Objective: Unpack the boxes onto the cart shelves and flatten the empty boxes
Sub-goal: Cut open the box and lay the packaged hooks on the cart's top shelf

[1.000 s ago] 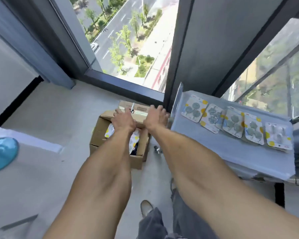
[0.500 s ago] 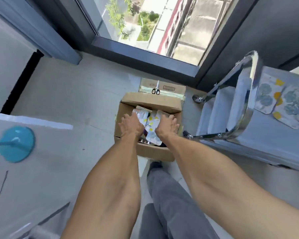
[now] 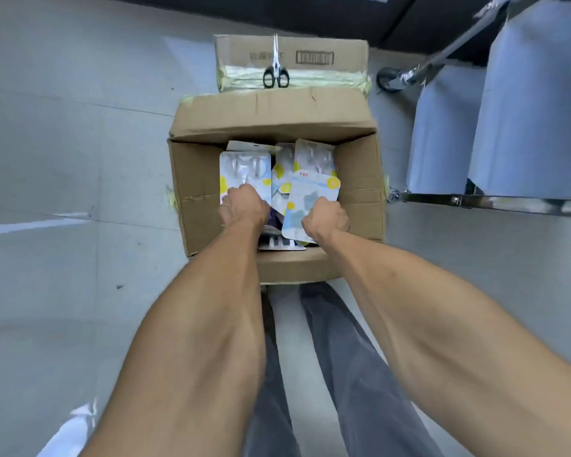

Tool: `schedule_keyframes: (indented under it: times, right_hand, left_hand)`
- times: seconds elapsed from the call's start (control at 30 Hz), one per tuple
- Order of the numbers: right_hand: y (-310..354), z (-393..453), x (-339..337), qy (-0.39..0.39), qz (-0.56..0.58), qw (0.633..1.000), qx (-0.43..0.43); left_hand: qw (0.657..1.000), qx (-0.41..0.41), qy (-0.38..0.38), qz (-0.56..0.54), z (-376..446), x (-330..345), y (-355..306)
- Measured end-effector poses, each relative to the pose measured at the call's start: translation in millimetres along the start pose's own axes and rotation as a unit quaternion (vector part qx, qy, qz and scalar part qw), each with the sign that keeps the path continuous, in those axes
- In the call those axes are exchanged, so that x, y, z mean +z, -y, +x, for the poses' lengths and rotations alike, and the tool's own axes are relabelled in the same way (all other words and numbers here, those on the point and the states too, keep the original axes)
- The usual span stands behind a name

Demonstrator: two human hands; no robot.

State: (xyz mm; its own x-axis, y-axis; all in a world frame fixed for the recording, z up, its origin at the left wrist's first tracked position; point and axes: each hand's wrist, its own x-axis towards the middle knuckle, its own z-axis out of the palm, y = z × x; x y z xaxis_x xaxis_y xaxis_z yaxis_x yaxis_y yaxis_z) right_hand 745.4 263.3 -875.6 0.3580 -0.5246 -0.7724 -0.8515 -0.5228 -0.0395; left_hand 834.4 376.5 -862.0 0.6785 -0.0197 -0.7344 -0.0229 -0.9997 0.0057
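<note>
An open cardboard box (image 3: 360, 179) sits on the floor (image 3: 80, 159), packed with blister-card packets. The left hand (image 3: 243, 206) curls its fingers over a white packet (image 3: 244, 168); the right hand (image 3: 327, 219) grips a pale blue packet (image 3: 310, 196). Behind lies a flattened box (image 3: 343, 51) bearing scissors (image 3: 275, 69). The cart (image 3: 524, 110) stands at right.

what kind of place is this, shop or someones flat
Likely a shop stockroom or back room, not a flat: an open carton of carded retail packs, a wheeled steel cart, bare tiled floor.
</note>
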Motion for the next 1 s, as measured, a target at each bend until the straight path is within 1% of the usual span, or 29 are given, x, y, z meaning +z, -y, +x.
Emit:
schedule_keyframes:
  times: [0.07, 0.17, 0.27, 0.33, 0.5, 0.67, 0.8, 0.87, 0.93, 1.0]
  right_hand:
    - [-5, 22, 24, 0.002, 0.006, 1.0, 0.016]
    - [-7, 50, 56, -0.004, 0.007, 0.999, 0.037]
    - [-3, 59, 76, -0.047, 0.004, 0.997, 0.057]
    - [2, 61, 83, -0.075, 0.001, 0.994, 0.075]
    - [9, 64, 84, -0.11, 0.011, 0.989, 0.096]
    - [17, 56, 79, -0.091, 0.021, 0.985, 0.144]
    - [19, 48, 60, -0.032, 0.009, 0.993, 0.111]
    - [15, 47, 57, -0.018, -0.004, 0.994, 0.107]
    - [13, 48, 55, -0.028, -0.003, 0.993, 0.111]
    - [18, 47, 55, -0.047, 0.002, 0.993, 0.11]
  left_hand:
    - [1.0, 0.001, -0.01, 0.003, 28, 24, 1]
    - [0.999, 0.001, -0.047, 0.004, 63, 52, 0]
    - [0.994, -0.007, -0.11, 0.002, 85, 67, 1]
    - [0.991, -0.011, -0.13, 0.01, 95, 70, 2]
    - [0.992, -0.013, -0.12, 0.036, 103, 60, 0]
    - [0.994, -0.001, -0.103, 0.042, 92, 47, 1]
    - [0.994, -0.003, -0.107, 0.015, 74, 24, -4]
    - [0.994, 0.008, -0.108, 0.008, 66, 13, -8]
    - [0.991, 0.05, -0.121, 0.018, 65, 4, -19]
    - [0.991, 0.054, -0.122, 0.024, 66, -11, -19]
